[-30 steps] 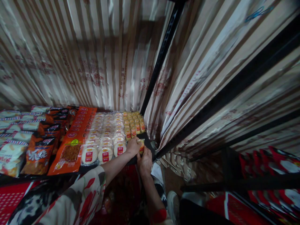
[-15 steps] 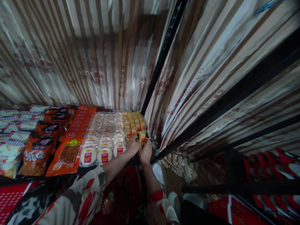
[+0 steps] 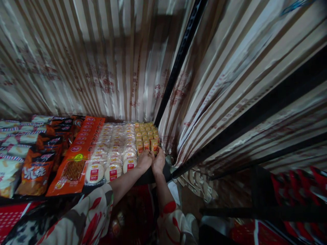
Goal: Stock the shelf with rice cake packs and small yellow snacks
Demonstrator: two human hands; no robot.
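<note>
A small yellow snack packet (image 3: 154, 145) with a red and orange label stands at the front right of a block of matching yellow packets (image 3: 144, 132). My right hand (image 3: 158, 160) is closed on its right side and lower edge. From the left, my left hand (image 3: 144, 162) meets it with curled fingers, the fingertips at the packet's lower left edge and partly hidden. Rows of round white rice crackers in clear wrappers (image 3: 113, 172) lie directly left of my left hand, upright and overlapping.
Farther left are orange pretzel-stick bags (image 3: 74, 166), orange and black snack bags (image 3: 37, 173) and white chip bags (image 3: 10, 173). A black shelf post (image 3: 176, 73) rises behind the packets, before a striped curtain (image 3: 109, 61). Red packages (image 3: 291, 187) sit on another shelf at right.
The yellow packet has moved slightly back and left, closer to the row. My two hands have come together around its lower edge. The view has shifted a little.
</note>
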